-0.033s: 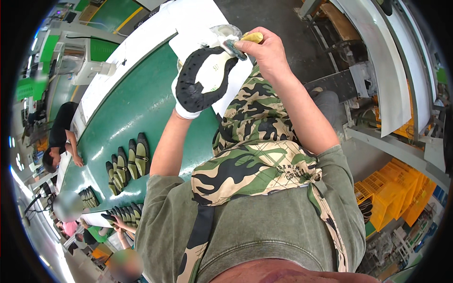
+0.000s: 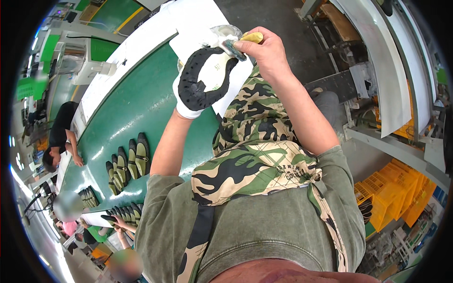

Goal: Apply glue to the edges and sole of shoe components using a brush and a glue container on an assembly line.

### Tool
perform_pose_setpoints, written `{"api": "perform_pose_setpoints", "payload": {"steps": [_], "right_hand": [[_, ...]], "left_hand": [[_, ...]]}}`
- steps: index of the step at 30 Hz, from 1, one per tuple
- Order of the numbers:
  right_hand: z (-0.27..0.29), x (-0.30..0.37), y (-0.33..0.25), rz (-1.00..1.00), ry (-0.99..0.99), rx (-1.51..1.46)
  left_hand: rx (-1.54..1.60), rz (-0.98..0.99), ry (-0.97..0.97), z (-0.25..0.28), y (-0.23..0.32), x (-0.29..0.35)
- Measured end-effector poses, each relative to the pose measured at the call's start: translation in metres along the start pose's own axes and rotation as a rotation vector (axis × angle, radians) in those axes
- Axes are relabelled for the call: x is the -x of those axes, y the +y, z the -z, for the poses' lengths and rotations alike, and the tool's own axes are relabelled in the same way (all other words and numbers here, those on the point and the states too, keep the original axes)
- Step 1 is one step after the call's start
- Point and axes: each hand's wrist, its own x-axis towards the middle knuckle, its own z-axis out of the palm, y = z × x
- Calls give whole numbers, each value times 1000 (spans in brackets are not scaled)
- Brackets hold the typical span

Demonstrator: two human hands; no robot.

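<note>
My left hand (image 2: 187,107), in a white glove, is closed round a shoe (image 2: 189,80) turned sole side up. Its underside has a black, dotted margin around a pale insole board with small green print. Bare and pinched, my right hand (image 2: 272,55) grips a brush (image 2: 255,37) by its yellow handle. The dark green, whitish-smeared brush head (image 2: 233,50) is at the far end of the shoe, against or just over the black margin. Just beyond lies a cloudy, clear dish (image 2: 224,30), partly hidden by the brush and hand.
White sheets (image 2: 193,21) cover the far end of the green table (image 2: 118,111). Several olive-and-black shoes (image 2: 121,165) stand on the table at left, near other people (image 2: 63,134). Yellow crates (image 2: 389,188) are stacked at right beside a metal frame (image 2: 391,141).
My left hand and the shoe have shifted slightly to the right and tilted a little. The brush and my right hand stay almost in place.
</note>
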Motion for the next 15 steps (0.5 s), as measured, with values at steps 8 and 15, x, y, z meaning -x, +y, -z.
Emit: {"api": "perform_pose_setpoints", "payload": {"steps": [8, 15], "right_hand": [[-30, 18, -60, 99, -170, -228], [-38, 19, -82, 165, -281, -218]], "left_hand": [[-5, 117, 40, -15, -7, 8], [96, 179, 123, -12, 8, 4]]}}
